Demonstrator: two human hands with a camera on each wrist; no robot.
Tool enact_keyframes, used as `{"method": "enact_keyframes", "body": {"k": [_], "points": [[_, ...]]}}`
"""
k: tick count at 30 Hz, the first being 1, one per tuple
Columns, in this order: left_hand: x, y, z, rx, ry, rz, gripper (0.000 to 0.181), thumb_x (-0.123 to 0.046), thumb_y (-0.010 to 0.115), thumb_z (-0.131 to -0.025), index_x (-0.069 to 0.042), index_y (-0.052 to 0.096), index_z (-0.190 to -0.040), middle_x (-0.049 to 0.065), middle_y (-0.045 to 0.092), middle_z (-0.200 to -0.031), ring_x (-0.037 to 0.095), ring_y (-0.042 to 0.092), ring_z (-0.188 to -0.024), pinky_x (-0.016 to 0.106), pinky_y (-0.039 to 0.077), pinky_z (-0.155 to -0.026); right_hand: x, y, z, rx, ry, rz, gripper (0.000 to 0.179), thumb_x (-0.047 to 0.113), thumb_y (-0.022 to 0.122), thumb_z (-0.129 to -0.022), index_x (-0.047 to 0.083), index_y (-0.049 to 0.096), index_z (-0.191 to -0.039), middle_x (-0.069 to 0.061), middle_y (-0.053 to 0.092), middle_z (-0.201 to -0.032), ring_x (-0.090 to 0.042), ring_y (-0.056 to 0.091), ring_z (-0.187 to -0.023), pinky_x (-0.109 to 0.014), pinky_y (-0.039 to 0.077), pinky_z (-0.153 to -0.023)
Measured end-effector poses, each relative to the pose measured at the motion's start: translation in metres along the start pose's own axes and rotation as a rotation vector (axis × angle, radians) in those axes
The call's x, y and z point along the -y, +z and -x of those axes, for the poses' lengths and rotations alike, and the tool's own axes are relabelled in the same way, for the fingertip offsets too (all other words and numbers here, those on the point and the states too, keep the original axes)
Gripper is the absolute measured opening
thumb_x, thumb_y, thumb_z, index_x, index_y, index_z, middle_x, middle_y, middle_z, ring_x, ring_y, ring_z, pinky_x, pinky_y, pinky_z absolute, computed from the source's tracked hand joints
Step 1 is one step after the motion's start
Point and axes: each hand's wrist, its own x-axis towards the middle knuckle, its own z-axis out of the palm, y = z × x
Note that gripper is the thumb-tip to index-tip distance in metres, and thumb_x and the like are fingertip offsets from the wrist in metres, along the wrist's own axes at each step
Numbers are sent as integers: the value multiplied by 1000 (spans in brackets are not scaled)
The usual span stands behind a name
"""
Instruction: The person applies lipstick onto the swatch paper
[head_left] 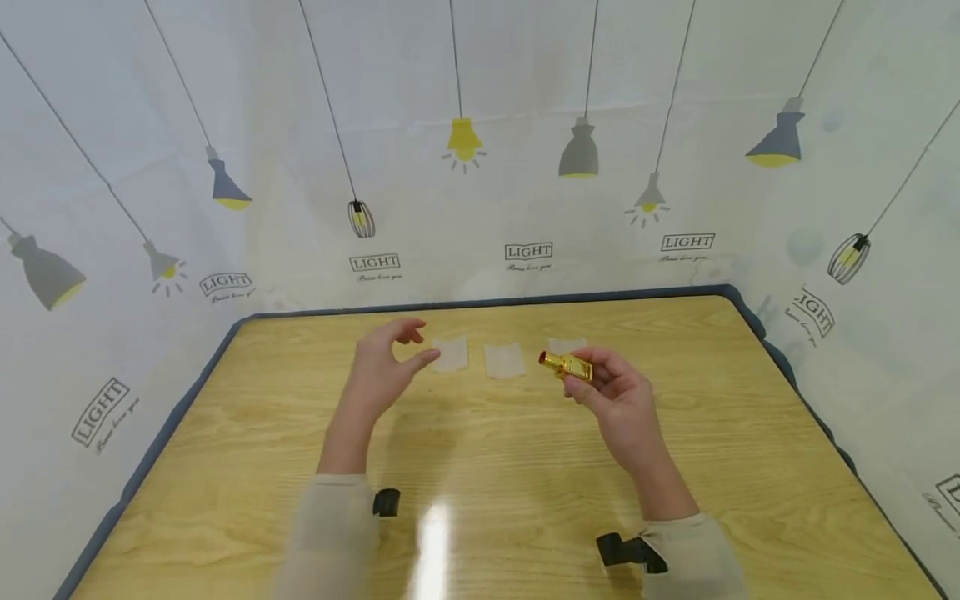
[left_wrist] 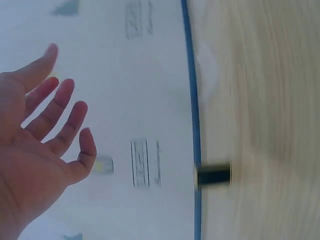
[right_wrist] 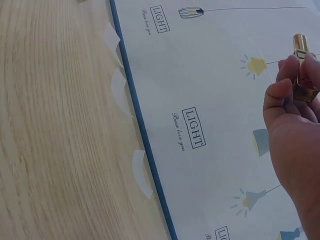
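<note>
My right hand grips a gold lipstick between thumb and fingers, above the table. Its round end, dark red at the tip, points left; its squarish base lies among the fingers. In the right wrist view the lipstick stands nearly upright in the right hand, partly covered by the fingers. Holding nothing, my left hand hovers near the leftmost white square, thumb apart from the loosely bent fingers. The left wrist view also shows the empty left hand, with its fingers spread.
Three pale squares, left, middle and right, lie on the wooden table towards the back. A lamp-patterned sheet rises behind it. The left wrist view holds a blurred dark block with gold edges, its kind unclear.
</note>
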Motion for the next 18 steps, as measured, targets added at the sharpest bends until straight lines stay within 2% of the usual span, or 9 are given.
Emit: {"method": "enact_keyframes", "body": {"k": [4, 8, 11, 15, 18], "points": [[-31, 26, 22, -18, -36, 308, 40, -26, 83, -95, -14, 73, -132, 9, 74, -111, 22, 66, -106, 32, 53, -85, 0, 10, 1, 52, 25, -16, 27, 1, 66, -103, -8, 59, -127, 12, 78, -103, -4, 76, -94, -20, 63, -83], [-56, 53, 39, 31, -39, 528, 38, -28, 84, -94, -17, 74, -130, 6, 75, -118, 18, 68, -109, 26, 55, -85, 0, 19, 2, 85, 30, -44, 30, 0, 65, -104, -13, 55, -128, 12, 79, -106, -8, 78, -97, -22, 63, -87], [-69, 71, 50, 27, -63, 634, 38, -33, 84, -94, -17, 76, -127, 6, 75, -122, 19, 68, -111, 28, 58, -88, -1, 24, 4, 91, 39, -63, 30, 1, 64, -104, -14, 53, -129, 13, 78, -106, -9, 77, -96, -22, 62, -90], [-78, 86, 59, -58, -113, 740, 33, -31, 84, -93, -15, 78, -121, 8, 74, -121, 18, 67, -109, 30, 58, -89, -5, 29, 8, 117, 60, -114, 24, 3, 63, -106, -6, 53, -126, 12, 78, -109, -9, 77, -98, -24, 62, -95], [-83, 92, 62, -115, -120, 793, 28, -24, 84, -94, -12, 78, -118, 7, 73, -123, 16, 65, -111, 31, 57, -91, -9, 33, 11, 151, 76, -146, 18, 6, 62, -107, 3, 54, -123, 12, 78, -111, -7, 78, -101, -25, 61, -98]]}}
